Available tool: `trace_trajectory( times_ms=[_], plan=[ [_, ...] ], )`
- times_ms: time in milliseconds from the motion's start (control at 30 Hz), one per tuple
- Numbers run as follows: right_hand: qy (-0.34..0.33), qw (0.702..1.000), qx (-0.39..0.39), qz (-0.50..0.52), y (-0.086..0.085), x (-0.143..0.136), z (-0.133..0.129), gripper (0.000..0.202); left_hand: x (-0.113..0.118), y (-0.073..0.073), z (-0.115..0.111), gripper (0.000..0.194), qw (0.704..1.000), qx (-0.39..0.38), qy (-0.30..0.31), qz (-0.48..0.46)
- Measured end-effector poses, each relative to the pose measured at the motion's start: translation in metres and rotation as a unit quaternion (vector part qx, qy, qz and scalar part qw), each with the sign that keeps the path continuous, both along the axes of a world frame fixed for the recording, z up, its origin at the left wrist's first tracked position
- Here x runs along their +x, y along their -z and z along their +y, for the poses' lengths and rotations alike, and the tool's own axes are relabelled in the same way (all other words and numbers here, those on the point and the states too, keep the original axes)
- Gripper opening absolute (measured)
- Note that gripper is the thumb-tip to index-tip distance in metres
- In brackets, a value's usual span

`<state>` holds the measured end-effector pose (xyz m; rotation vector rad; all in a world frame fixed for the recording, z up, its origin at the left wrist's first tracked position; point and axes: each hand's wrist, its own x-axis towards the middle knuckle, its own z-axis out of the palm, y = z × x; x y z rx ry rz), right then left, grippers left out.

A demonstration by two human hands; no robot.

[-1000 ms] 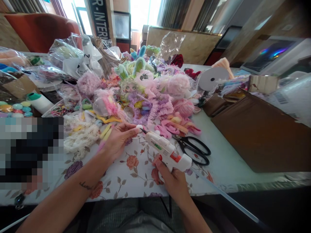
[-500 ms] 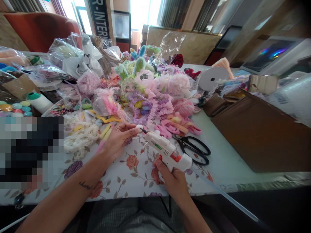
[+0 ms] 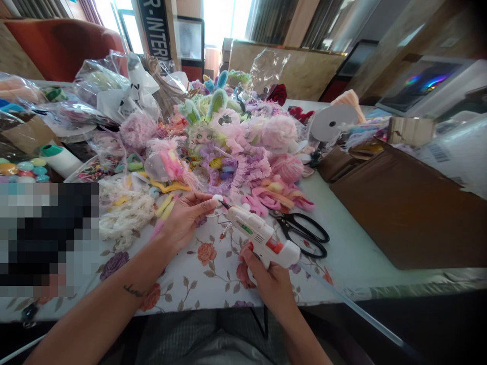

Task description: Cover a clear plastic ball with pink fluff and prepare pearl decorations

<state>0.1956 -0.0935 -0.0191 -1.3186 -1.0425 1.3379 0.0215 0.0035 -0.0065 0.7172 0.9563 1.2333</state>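
Note:
My right hand (image 3: pixel 268 279) is wrapped round the handle of a white hot glue gun (image 3: pixel 253 228), with a long clear glue stick (image 3: pixel 353 308) coming out of its back. The gun's dark nozzle points left and meets, or nearly meets, a small round white piece (image 3: pixel 218 198); whether they touch I cannot tell. My left hand (image 3: pixel 192 213) pinches that piece between thumb and fingers. Below the nozzle a thin wire stand and a string of small white beads (image 3: pixel 227 228) are partly visible. Black-handled scissors (image 3: pixel 304 233) lie just right of the gun.
A heap of pink and lilac ruffled trim (image 3: pixel 238 162), yarn and a doll head (image 3: pixel 201 136) fills the table's middle. Cream yarn (image 3: pixel 127 213) lies left, a brown box (image 3: pixel 414 208) right, a white spool (image 3: pixel 332 122) behind. A flowered cloth (image 3: pixel 178 294) covers the near table.

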Motion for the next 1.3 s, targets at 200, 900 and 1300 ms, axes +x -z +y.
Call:
trace_trajectory(
  times_ms=[200, 900, 1300],
  plan=[
    [0.001, 1.000, 0.000, -0.008, -0.001, 0.000, 0.000, 0.032, 0.000, 0.000, 0.000, 0.027, 1.000, -0.009, 0.001, -0.029],
    [0.008, 0.999, -0.024, -0.025, -0.001, 0.000, 0.001, 0.040, 0.004, -0.004, -0.002, 0.028, 0.998, 0.025, -0.051, -0.037],
    [0.069, 0.997, 0.034, 0.008, -0.003, 0.031, -0.002, 0.038, -0.009, -0.010, 0.011, 0.033, 0.987, 0.031, -0.112, -0.108]
  ],
)
